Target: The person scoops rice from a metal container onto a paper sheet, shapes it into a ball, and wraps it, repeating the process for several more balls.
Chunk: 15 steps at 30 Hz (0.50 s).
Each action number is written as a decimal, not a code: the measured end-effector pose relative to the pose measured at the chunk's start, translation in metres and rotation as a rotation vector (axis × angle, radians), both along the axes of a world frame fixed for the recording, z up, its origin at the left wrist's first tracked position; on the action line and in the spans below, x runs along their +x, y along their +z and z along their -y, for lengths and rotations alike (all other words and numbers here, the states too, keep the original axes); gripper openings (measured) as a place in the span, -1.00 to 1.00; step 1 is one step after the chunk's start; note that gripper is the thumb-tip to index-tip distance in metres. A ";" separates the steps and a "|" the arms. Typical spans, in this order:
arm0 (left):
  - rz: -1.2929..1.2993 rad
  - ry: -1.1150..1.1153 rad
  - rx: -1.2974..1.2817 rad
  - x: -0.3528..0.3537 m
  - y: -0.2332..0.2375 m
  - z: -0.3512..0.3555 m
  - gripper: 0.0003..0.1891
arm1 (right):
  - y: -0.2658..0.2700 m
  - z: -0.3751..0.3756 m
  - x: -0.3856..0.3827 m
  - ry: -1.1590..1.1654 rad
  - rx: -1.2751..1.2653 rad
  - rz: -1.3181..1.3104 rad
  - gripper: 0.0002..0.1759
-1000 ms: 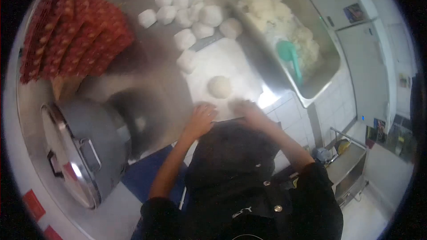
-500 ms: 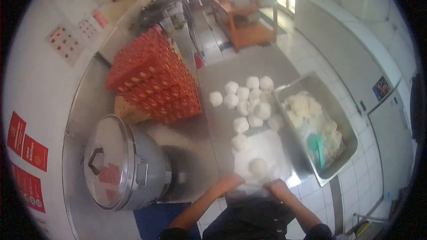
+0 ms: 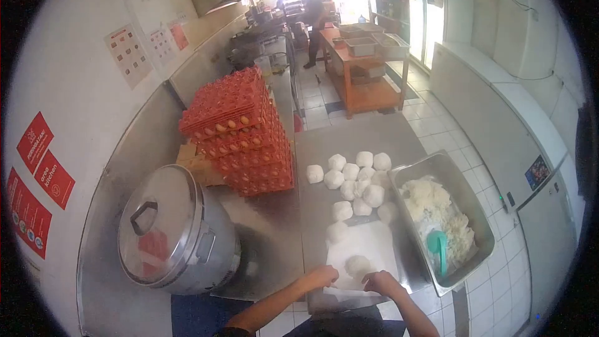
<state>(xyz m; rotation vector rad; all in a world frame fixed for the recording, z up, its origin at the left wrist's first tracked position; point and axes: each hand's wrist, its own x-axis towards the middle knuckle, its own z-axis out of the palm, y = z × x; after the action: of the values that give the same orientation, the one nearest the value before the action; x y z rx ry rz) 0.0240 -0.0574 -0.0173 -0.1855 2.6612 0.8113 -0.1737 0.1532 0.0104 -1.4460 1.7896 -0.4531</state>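
A round rice ball (image 3: pixel 357 266) lies on the near part of a white sheet (image 3: pixel 368 240), which is spread flat on the steel desk (image 3: pixel 274 237) close to its front edge. The left hand (image 3: pixel 322 275) is at 9 o'clock of the ball, with its fingers on the sheet's near-left edge. The right hand (image 3: pixel 380 282) is at 4 o'clock of the ball, just beside it, on the sheet's near edge. The hands are small in this view, so I cannot tell if they pinch the sheet or only rest on it.

At 12 o'clock of the sheet is a group of white wrapped balls (image 3: pixel 355 178), lying close together. At 2 o'clock stands a deep metal tray (image 3: pixel 465 193) with loose rice (image 3: pixel 430 203) and a green scoop (image 3: pixel 437 246) inside. At 9 o'clock is a big lidded pot (image 3: pixel 168 231), and behind it is a stack of red egg trays (image 3: pixel 240 131).
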 end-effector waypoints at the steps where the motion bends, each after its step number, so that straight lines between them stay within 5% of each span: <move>1: -0.008 0.062 0.025 0.003 -0.002 -0.001 -0.85 | 0.003 0.000 -0.001 -0.021 -0.010 0.055 -0.76; 7: -0.302 0.275 -0.052 0.008 -0.008 0.004 -0.78 | -0.020 -0.011 -0.002 -0.102 0.032 -0.233 -0.67; 10: -0.349 0.489 0.056 0.002 -0.016 0.003 -0.73 | -0.040 -0.018 -0.011 -0.401 -0.280 -0.071 -0.61; 15: -0.282 0.758 0.168 -0.013 -0.069 0.014 -0.66 | -0.071 0.003 -0.019 -0.645 -0.234 -0.024 -0.59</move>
<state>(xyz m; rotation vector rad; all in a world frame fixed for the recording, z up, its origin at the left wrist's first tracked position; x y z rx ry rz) 0.0114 -0.0710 -0.0867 -1.1579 2.7500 1.3560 -0.1922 0.1507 -0.0603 -0.9856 2.2665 -1.0004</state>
